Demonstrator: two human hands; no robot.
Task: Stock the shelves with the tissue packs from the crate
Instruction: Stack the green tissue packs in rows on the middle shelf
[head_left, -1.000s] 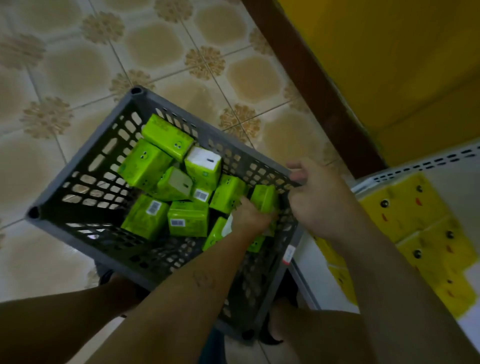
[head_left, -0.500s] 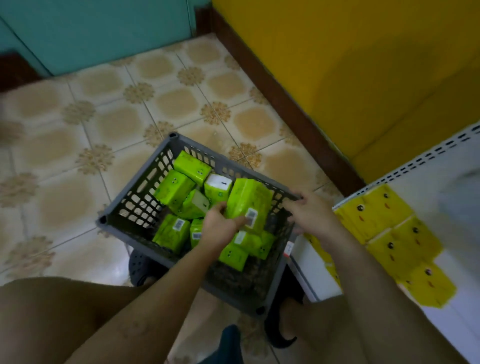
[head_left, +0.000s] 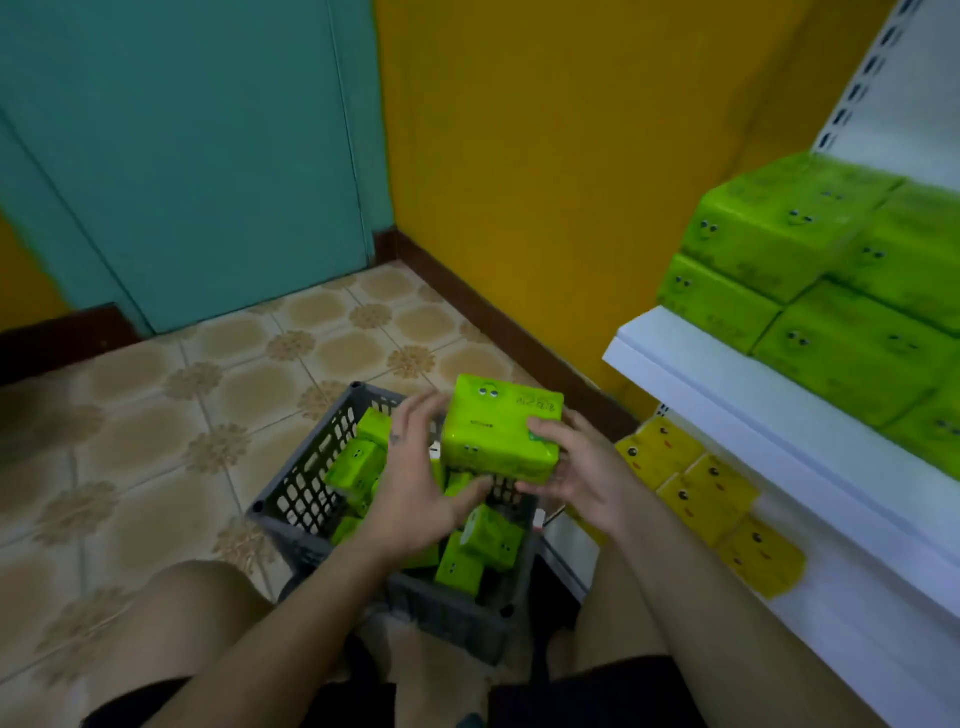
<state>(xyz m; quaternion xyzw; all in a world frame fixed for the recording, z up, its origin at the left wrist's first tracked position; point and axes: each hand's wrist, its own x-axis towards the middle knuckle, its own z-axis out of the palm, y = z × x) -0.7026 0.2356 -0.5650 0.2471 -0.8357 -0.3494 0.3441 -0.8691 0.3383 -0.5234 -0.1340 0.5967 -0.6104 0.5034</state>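
Crowding is the risk: the shelf (head_left: 701, 376) carries stacked packs (head_left: 779, 228) close to its edge, so another could topple them. Above the crate (head_left: 306, 499), the pack (head_left: 498, 441) sits pinched by the right hand (head_left: 576, 467); the left hand (head_left: 415, 488) merely cups it, fingers (head_left: 411, 422) spread, so it might slip.

Tissue pk (head_left: 501, 434) btwn both hands (head_left: 415, 499) (head_left: 584, 470)
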